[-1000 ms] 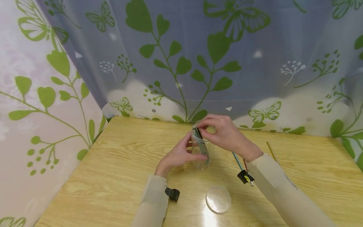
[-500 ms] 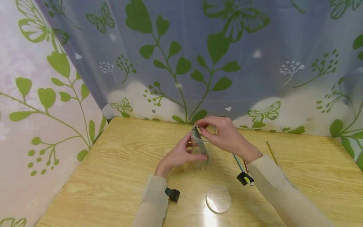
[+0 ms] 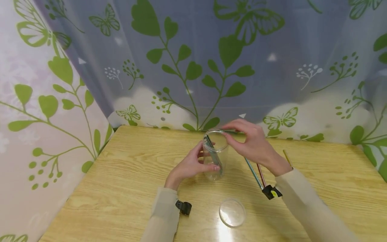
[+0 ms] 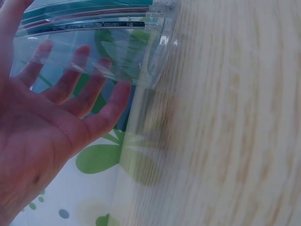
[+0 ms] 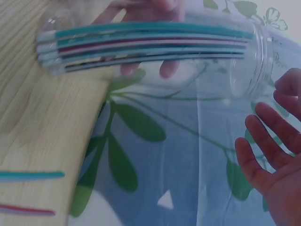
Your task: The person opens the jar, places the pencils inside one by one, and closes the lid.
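Note:
My left hand (image 3: 189, 164) grips a clear jar (image 3: 223, 156), its thumb across the near side and its fingers round behind. Inside, several pencils (image 3: 214, 154) lean against the left wall; in the right wrist view they show as teal, red and dark pencils (image 5: 150, 44). One dark pencil (image 4: 127, 24) bears the letters HB. At the right side of the jar's open rim is my right hand (image 3: 254, 143). Its fingers (image 5: 265, 132) are loosely spread beside the mouth, with nothing seen between them.
A round clear lid (image 3: 232, 213) lies on the wooden table (image 3: 121, 188) in front of the jar. Right of the jar lie a blue pencil (image 3: 253, 173), a red pencil (image 3: 260, 174) and a yellow one (image 3: 287, 157). A patterned curtain (image 3: 187, 101) hangs behind.
My right hand has let go of the pencil tops at the jar's mouth and moved right, its fingers loosening. The pencils stay in the jar. My left hand keeps its grip.

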Tool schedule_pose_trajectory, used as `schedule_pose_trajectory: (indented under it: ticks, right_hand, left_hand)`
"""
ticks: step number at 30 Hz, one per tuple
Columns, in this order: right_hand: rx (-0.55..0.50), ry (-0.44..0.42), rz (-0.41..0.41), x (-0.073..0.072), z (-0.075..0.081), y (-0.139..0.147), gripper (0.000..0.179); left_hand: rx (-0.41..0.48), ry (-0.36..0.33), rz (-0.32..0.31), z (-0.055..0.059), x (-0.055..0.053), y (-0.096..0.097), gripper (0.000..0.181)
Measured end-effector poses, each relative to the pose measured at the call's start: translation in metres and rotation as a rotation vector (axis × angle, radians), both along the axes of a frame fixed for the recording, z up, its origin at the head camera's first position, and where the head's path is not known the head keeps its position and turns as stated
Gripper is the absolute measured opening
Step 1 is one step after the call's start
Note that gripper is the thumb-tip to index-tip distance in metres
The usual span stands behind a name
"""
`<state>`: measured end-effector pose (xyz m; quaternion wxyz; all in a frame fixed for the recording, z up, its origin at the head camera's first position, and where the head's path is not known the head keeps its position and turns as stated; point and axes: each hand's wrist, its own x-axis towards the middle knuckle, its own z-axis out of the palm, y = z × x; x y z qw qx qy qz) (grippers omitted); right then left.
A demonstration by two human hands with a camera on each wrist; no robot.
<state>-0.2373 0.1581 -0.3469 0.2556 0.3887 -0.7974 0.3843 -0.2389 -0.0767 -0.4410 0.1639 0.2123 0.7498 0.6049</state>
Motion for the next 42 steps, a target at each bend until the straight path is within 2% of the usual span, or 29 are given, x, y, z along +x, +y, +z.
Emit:
schedule_pose_trajectory:
  ticks: [10, 20, 26, 34, 42]
  right_hand:
    - [0.062, -0.091, -0.199, 0.005, -0.023, 0.037, 0.022]
    - [0.122, -0.252, -0.374, 0.012, -0.052, 0.073, 0.023]
    - [0.164, -0.384, -0.413, 0.013, -0.067, 0.095, 0.031]
    - [0.276, -0.544, -0.466, 0.015, -0.085, 0.117, 0.042]
    - [0.407, -0.637, -0.48, 0.013, -0.091, 0.126, 0.043]
  left_hand:
    - [-0.01, 0.008, 0.009, 0.0, -0.001, 0.002, 0.078]
    - [-0.018, 0.0, 0.006, -0.001, 0.001, 0.0, 0.079]
    - [-0.025, 0.007, 0.006, 0.002, 0.001, 0.0, 0.079]
    - [-0.019, -0.005, -0.001, 0.001, 0.002, -0.001, 0.077]
    - [-0.024, -0.009, -0.003, 0.001, 0.002, -0.001, 0.077]
